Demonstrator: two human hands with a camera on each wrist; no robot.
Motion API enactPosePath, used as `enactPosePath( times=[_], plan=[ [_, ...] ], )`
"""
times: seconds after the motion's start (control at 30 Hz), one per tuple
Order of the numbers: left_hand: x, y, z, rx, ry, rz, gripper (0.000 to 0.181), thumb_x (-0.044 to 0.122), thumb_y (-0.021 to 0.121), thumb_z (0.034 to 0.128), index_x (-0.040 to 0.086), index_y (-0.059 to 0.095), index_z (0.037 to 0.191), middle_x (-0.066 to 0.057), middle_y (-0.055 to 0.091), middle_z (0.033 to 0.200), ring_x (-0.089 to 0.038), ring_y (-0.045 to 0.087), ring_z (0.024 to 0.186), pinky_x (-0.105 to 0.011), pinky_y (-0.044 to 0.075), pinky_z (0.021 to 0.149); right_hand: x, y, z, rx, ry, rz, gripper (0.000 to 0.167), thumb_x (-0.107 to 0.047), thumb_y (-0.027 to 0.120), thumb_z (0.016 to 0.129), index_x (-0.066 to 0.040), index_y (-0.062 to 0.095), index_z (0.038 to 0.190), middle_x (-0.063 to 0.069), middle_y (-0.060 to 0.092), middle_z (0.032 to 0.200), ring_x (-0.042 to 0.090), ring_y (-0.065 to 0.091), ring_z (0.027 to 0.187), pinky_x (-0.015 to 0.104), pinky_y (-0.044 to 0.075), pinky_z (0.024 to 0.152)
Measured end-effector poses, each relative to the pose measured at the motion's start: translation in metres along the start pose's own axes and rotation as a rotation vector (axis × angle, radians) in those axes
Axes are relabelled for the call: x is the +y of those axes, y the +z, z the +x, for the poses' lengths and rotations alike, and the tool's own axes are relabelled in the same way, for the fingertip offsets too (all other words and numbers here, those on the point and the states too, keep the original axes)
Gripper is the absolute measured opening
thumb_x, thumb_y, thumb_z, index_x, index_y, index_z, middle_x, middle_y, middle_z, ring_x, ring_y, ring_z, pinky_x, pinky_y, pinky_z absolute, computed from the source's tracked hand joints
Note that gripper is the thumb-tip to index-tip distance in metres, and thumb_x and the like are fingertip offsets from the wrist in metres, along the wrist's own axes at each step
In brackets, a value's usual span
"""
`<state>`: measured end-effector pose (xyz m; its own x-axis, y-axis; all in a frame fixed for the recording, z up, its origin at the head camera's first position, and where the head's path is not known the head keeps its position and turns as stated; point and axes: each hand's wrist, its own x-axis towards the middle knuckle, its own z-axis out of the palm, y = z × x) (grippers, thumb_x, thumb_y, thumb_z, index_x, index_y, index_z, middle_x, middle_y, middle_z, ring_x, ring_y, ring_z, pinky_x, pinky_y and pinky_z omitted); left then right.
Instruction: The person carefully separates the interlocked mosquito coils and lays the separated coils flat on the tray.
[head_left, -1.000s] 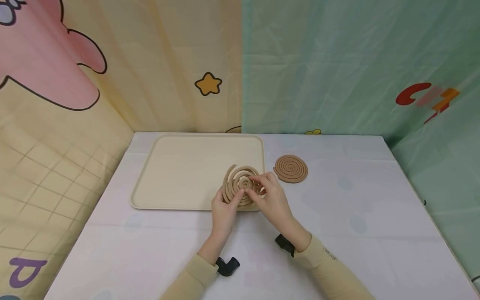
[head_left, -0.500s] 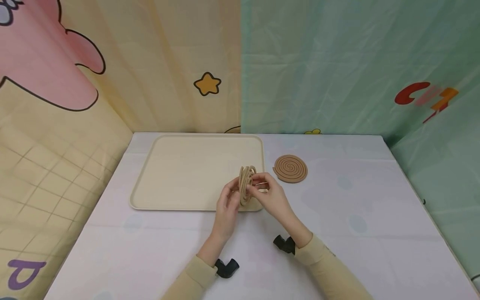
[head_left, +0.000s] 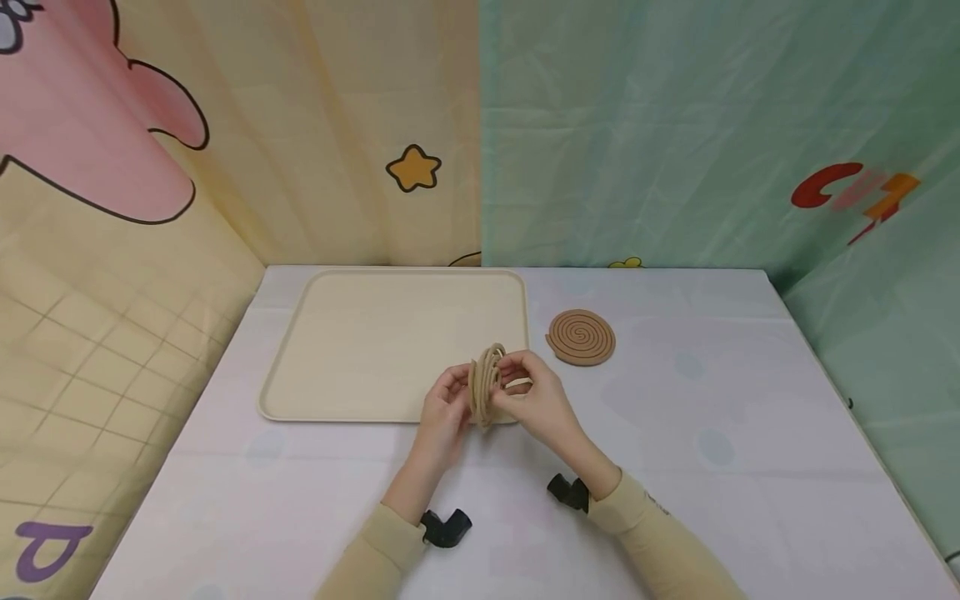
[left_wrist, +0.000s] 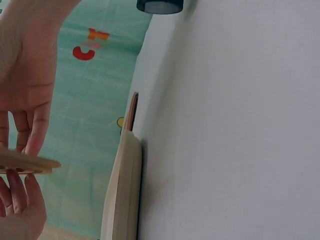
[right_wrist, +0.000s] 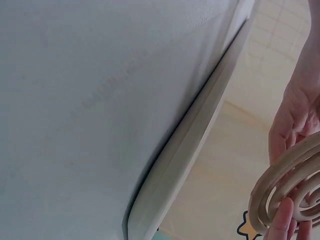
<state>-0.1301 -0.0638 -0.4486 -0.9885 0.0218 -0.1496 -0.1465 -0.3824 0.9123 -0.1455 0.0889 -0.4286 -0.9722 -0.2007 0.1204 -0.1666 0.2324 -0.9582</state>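
Note:
A tan mosquito coil [head_left: 485,387], a spiral with spread rings, is held nearly edge-on above the tray's front right corner. My left hand [head_left: 442,417] holds it from the left, fingers bent against its side. From the right, my right hand [head_left: 540,404] pinches it with thumb and fingertips near the middle. The left wrist view has the coil [left_wrist: 25,162] as a thin slab between both hands' fingertips. Its open rings show in the right wrist view, where the coil [right_wrist: 280,185] is partly cut off. Whether it is one coil or two nested ones I cannot tell.
A beige tray [head_left: 375,342] lies at the back left of the white-covered table [head_left: 712,517]. Right of it, a browner mosquito coil [head_left: 581,337] lies flat. Printed curtains [head_left: 637,125] hang behind and beside the table. Each wrist wears a black camera mount [head_left: 446,529].
The coil has turned from face-up to nearly edge-on between my hands. Over the last half second it has shifted slightly nearer, and my left hand has lowered a little.

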Motion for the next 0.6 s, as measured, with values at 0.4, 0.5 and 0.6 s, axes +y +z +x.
enactPosePath(
  times=[0.4,0.5,0.6],
  plan=[
    [0.007,-0.016,0.006,-0.135,-0.09,0.124,0.027,-0.004,0.057,0.0906,-0.002,0.055,0.117,-0.001,0.061,0.108,-0.01,0.061,0.091,-0.019,0.053,0.074,-0.001,-0.005,0.001,-0.116,-0.045,-0.017,0.037,0.005,0.067,0.078,-0.003,0.059,0.113,0.013,0.059,0.11,0.023,0.059,0.101,0.028,0.058,0.083],
    [0.007,-0.017,0.006,-0.129,-0.09,0.123,0.026,-0.004,0.057,0.0912,-0.002,0.055,0.117,-0.001,0.061,0.107,-0.01,0.061,0.09,-0.02,0.053,0.072,-0.002,-0.004,0.001,-0.119,-0.055,-0.009,0.038,0.006,0.068,0.078,-0.003,0.059,0.114,0.013,0.058,0.111,0.023,0.059,0.101,0.028,0.058,0.082],
    [0.007,-0.017,0.006,-0.113,-0.095,0.112,0.025,-0.004,0.056,0.0917,0.0,0.056,0.117,0.0,0.062,0.106,-0.01,0.062,0.089,-0.02,0.053,0.071,-0.002,-0.003,0.001,-0.111,-0.074,0.0,0.038,0.008,0.068,0.077,-0.003,0.059,0.113,0.013,0.058,0.112,0.024,0.058,0.101,0.028,0.059,0.081]
  ],
)
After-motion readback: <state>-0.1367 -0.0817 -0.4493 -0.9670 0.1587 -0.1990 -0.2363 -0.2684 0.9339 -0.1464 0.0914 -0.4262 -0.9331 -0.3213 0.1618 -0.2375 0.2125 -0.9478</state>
